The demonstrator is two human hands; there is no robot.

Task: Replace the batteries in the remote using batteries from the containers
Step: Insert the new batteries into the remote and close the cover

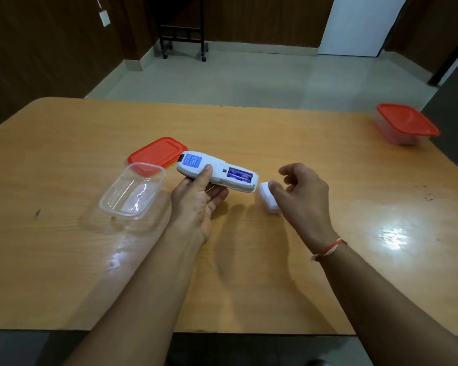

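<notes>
My left hand (196, 196) holds a white remote (214, 171) face down above the table, thumb on its back. Its battery bay is uncovered and shows two purple batteries (239, 175) side by side. The white battery cover (267, 199) lies on the table just right of the remote's end. My right hand (302, 196) hovers over the cover with fingers loosely curled, the thumb tip touching or nearly touching it. A clear container (132, 192) stands open and looks empty to the left, its red lid (156, 154) lying behind it.
A second clear container with a red lid (406, 124) on it stands shut at the table's far right corner. The wooden table (249, 260) ends close to me at the bottom. A thread band is on my right wrist.
</notes>
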